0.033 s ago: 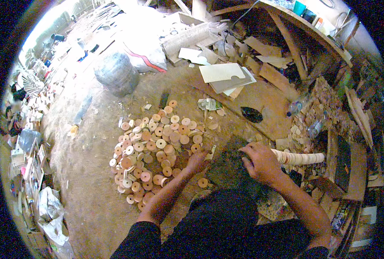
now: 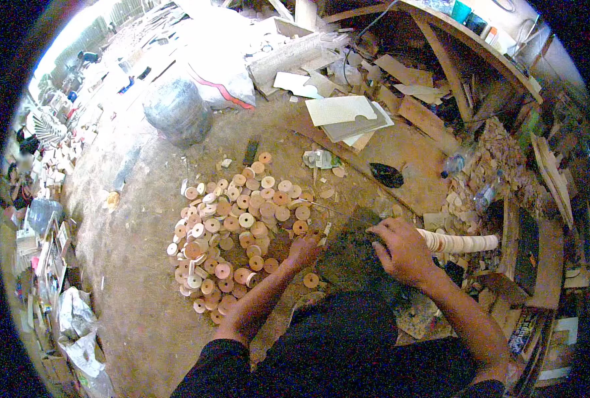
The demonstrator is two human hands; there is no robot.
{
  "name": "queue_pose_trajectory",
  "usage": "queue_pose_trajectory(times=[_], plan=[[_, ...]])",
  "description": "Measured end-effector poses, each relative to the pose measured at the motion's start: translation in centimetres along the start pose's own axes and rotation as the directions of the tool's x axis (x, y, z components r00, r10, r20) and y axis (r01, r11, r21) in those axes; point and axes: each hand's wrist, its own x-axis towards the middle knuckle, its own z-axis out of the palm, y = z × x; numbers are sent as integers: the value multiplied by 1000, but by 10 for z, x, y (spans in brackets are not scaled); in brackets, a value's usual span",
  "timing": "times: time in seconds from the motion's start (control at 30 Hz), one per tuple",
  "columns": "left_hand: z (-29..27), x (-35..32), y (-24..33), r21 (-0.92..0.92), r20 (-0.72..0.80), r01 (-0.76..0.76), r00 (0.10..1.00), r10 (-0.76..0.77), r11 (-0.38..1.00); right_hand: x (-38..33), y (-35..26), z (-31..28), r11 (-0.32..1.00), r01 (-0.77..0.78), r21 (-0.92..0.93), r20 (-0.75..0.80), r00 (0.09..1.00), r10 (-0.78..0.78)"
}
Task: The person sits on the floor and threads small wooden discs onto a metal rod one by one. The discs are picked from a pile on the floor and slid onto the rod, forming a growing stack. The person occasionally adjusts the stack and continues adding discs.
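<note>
The left hand (image 2: 304,251), at the frame's centre, pinches a pale disc (image 2: 326,231) edge-on, perhaps so its flat face meets the thin rod (image 2: 338,212) beside it; the right hand (image 2: 401,249), right of centre, curls narrowly about that rod, its exact grip hidden, just left of a strung stack of discs (image 2: 461,243), likely steadying their weight; loose discs (image 2: 230,223) lie heaped on the floor (image 2: 129,265) left of centre, presumably for easy reach, many showing central holes.
</note>
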Motion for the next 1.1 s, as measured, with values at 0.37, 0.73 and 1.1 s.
queue_pose_trajectory(times=[0.37, 0.73, 1.1], plan=[[35, 3, -19, 292, 39, -57, 998, 47, 955, 8, 12, 5, 997, 19, 71, -14, 1000, -18], [5, 1, -33, 328, -47, 115, 993, -105, 938, 20, 22, 13, 994, -8, 112, 30, 1000, 4], [-31, 38, -33, 347, -221, 173, 970, -99, 922, 24, 27, 17, 993, 11, 114, 20, 1000, -14]])
